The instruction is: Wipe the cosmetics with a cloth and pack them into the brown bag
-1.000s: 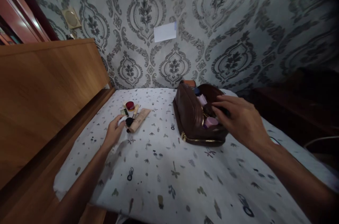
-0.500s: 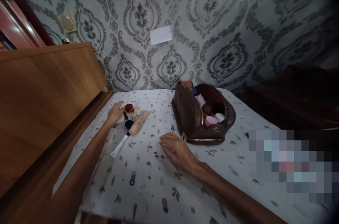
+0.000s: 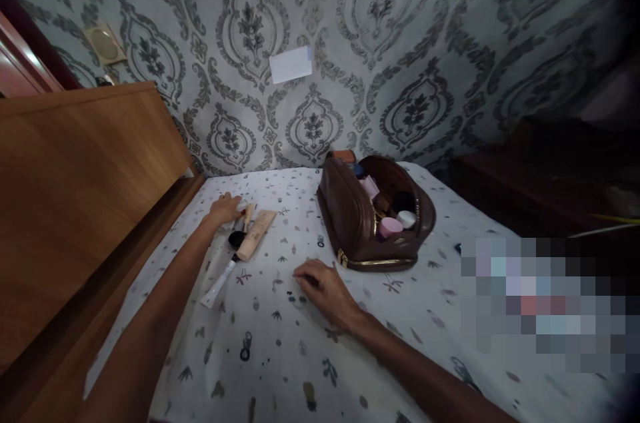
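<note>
My left hand (image 3: 226, 208) is at the far left part of the cloth, fingers curved over the small red-lidded jar, which is almost wholly hidden beneath them. Just right of it lie a slim beige tube (image 3: 249, 212), a larger beige squeeze tube (image 3: 257, 234) and a brush with a black head (image 3: 237, 238). A white tube (image 3: 219, 284) points toward me below these. My right hand (image 3: 323, 286) rests on the cloth, holding nothing, its fingers loosely bent and thumb apart. Close beyond it stands a brown makeup bag (image 3: 350, 216), unzipped, with cosmetics inside.
A pink-lidded jar (image 3: 391, 228) and a white-lidded jar (image 3: 407, 219) show in the bag's opening. Behind the bag is an orange-brown cylinder (image 3: 343, 156). Wooden furniture (image 3: 90, 190) borders the patterned cloth (image 3: 280, 370) at left; a papered wall (image 3: 315, 116) rises behind.
My left hand has moved slightly right onto the red-lidded jar and now covers it. My right hand stays at its place on the cloth, fingers a little more bent. The view has shifted slightly.
</note>
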